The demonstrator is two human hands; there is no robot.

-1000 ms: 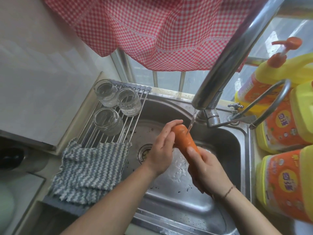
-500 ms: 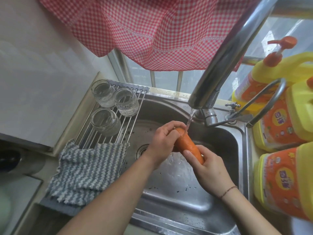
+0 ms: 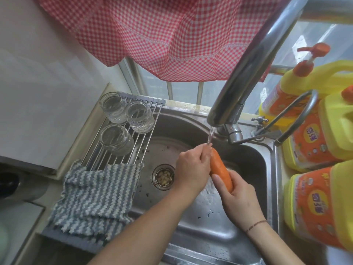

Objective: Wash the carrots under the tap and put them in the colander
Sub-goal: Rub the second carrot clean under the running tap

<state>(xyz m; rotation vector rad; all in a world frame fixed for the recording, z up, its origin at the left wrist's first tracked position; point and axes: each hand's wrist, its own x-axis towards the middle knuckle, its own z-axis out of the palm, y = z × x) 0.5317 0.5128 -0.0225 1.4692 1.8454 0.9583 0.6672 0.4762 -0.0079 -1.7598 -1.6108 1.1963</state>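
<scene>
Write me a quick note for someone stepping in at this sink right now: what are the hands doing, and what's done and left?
Right hand: grips the lower end of the carrot.
Left hand: fingers curled round its upper part, rubbing.
Water from the tap hits the carrot's top, over the sink.
Done: this carrot is being rinsed.
Left: finish washing and put it in the colander, which is not in view. No other carrots are in view.

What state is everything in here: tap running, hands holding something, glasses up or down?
tap: running, thin stream onto the carrot's top.
carrot: held tilted over the sink, wet.
left hand: curled round the carrot's upper part.
right hand: grips its lower end.
glasses: three on the rack, open ends toward the camera.
drain strainer: holds food scraps.
striped cloth: draped over the rack's near end.
</scene>
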